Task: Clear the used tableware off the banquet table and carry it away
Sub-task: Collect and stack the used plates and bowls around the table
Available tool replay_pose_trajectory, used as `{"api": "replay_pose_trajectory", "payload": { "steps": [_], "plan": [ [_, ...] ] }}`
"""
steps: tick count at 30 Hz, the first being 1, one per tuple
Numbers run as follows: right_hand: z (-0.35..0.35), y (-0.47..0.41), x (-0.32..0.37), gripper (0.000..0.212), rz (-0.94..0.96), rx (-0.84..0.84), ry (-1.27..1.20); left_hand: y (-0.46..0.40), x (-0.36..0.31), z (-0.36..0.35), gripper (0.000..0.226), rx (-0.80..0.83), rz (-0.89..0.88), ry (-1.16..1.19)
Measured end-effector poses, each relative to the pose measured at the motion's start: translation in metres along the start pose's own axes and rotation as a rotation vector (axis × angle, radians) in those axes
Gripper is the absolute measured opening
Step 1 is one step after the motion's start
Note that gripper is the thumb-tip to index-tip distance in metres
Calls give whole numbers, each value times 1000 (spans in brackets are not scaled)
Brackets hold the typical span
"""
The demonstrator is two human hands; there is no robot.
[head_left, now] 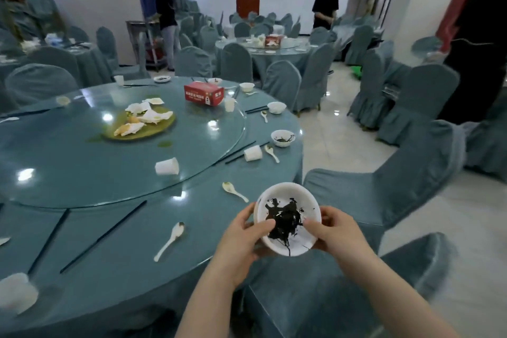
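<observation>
Currently both hands hold the white bowl [288,218] with black residue, just off the table [137,269] edge: left hand [244,239] grips its near-left rim, right hand [332,230] its right rim. Spoons and chopsticks remain on the table.

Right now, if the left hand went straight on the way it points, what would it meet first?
The bowl: the left hand already grips its near rim, pointing up-right across it toward the right hand.
</observation>
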State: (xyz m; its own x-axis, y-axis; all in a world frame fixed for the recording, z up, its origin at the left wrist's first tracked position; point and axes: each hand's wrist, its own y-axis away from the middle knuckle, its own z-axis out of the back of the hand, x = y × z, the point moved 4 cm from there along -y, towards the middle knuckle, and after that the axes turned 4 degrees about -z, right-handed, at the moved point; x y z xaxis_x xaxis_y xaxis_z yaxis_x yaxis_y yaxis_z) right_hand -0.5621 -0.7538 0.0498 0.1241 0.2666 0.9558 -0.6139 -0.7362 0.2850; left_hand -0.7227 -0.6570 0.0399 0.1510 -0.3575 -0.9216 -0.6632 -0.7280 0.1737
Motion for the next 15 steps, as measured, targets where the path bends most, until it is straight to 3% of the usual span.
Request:
{"api": "replay_pose_trajectory", "payload": {
  "steps": [9,15],
  "plan": [
    [263,20,-20,17,-1,-195,30,-27,91,-238,52,284,124,57],
    [353,1,-27,12,-60,-177,-81,-61,118,-328,44,219,159,81]
  ]
}}
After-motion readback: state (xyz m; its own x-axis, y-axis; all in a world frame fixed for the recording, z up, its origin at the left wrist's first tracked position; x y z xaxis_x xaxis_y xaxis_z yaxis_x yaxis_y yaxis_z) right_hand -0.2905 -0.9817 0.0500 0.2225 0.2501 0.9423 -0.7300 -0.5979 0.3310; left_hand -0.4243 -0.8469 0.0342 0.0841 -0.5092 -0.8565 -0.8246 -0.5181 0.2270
